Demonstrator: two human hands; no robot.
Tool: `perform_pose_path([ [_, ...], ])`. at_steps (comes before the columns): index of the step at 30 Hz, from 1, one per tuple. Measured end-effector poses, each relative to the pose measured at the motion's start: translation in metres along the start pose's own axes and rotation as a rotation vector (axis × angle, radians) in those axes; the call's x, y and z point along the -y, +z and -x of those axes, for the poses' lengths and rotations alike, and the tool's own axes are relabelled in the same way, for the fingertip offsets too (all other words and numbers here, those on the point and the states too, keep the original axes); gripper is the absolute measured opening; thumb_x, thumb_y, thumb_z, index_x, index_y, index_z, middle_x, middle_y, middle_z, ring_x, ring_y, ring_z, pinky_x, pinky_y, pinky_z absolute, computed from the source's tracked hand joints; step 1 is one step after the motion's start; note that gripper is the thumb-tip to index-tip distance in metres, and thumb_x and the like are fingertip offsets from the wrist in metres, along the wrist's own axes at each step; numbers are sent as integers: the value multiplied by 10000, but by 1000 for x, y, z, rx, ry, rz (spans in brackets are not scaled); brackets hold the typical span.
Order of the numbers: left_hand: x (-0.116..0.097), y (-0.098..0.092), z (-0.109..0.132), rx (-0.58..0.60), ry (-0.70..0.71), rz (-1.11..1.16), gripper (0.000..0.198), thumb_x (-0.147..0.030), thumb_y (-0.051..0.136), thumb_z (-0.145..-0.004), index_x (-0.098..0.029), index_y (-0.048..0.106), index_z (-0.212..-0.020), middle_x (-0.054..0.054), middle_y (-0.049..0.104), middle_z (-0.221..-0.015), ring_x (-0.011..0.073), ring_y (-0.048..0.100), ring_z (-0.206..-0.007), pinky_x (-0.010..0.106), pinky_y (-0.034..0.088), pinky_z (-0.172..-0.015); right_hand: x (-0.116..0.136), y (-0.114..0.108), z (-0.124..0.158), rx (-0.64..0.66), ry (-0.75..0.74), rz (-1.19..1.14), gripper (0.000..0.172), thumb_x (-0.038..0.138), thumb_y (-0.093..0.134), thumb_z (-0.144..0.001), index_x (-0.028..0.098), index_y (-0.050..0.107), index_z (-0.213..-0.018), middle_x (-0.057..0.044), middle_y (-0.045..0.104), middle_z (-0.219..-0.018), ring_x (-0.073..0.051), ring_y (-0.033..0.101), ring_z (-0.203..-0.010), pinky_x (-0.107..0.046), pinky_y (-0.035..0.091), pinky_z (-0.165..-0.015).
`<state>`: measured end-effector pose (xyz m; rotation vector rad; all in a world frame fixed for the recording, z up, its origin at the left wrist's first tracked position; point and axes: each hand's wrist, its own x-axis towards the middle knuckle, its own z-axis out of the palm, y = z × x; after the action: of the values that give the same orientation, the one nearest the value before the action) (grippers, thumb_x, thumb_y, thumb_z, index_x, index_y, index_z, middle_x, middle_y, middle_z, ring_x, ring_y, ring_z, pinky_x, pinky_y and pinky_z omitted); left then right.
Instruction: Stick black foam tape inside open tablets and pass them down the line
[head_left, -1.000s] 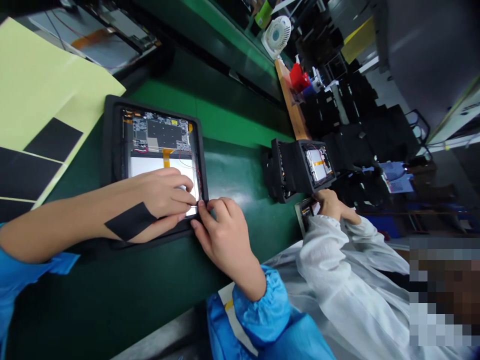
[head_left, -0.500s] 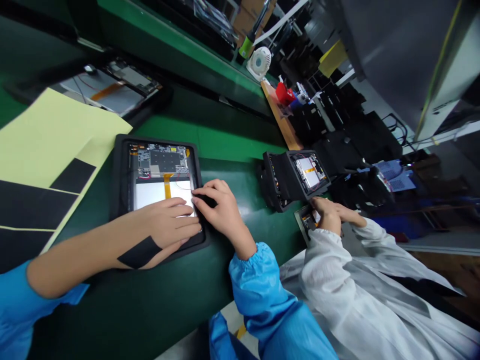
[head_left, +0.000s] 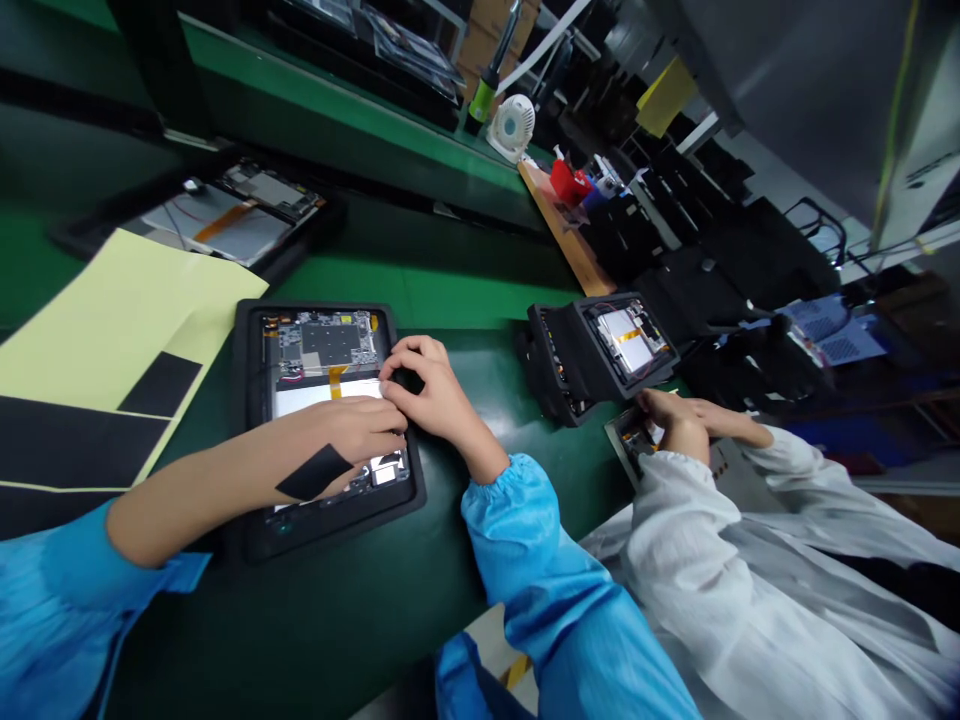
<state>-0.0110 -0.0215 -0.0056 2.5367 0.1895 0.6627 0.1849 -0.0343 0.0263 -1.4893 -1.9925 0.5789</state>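
An opened tablet (head_left: pixel 326 345) lies face down in a black rubber frame (head_left: pixel 251 420) on the green bench, with a circuit board (head_left: pixel 326 340) at its far end and a white battery (head_left: pixel 315 397) below. An orange flex cable (head_left: pixel 336 381) crosses between them. My left hand (head_left: pixel 345 435) rests on the battery, and a black tape strip (head_left: pixel 313 472) clings to its back. My right hand (head_left: pixel 427 385) sits at the tablet's right edge, pinching a small black piece (head_left: pixel 410 381). Its exact nature is unclear.
A pale yellow sheet (head_left: pixel 112 330) with black tape strips lies left of the frame. Another opened tablet (head_left: pixel 232 215) sits beyond it. A white-sleeved co-worker's hands (head_left: pixel 675 420) work on a small device at right, beside a tablet in a black holder (head_left: pixel 622 340).
The view has turned slightly. My hands have moved up the tablet, uncovering its near end, and my right hand now sits closer to the circuit board.
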Motion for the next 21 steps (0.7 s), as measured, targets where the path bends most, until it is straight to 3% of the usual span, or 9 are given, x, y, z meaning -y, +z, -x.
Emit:
perform_pose_path([
  [6,7,0,-2,-42,22,29,348,-59,361,-1012,-186,684,-1005,71,667,-1006,197,605,-1011,301,489,-878,-12,9,7,-53,19,-78,80,177,751,-896,219,726,-960,-80,605,-1281,-233,540,-1300,-432,395,-1180],
  [12,6,-5,-2,14,-24,132,157,-213,493,-1033,-202,644,-995,52,620,-997,204,562,-985,328,465,-910,-14,11,9,-53,12,-111,54,190,715,-936,219,703,-980,-86,596,-1322,-209,565,-1311,-398,423,-1170],
  [17,5,-4,1,86,-72,21,123,-225,485,-1001,-212,607,-993,59,603,-1031,241,535,-987,385,433,-897,-14,12,9,-65,7,-140,59,208,733,-929,214,701,-978,-94,607,-1321,-212,578,-1305,-398,433,-1167],
  [21,3,-4,2,70,-54,-57,173,-223,453,-1029,-208,614,-965,59,638,-1049,240,552,-1015,396,425,-923,-16,13,9,-93,1,-175,90,201,749,-909,208,700,-985,-98,621,-1310,-204,593,-1290,-383,447,-1157],
])
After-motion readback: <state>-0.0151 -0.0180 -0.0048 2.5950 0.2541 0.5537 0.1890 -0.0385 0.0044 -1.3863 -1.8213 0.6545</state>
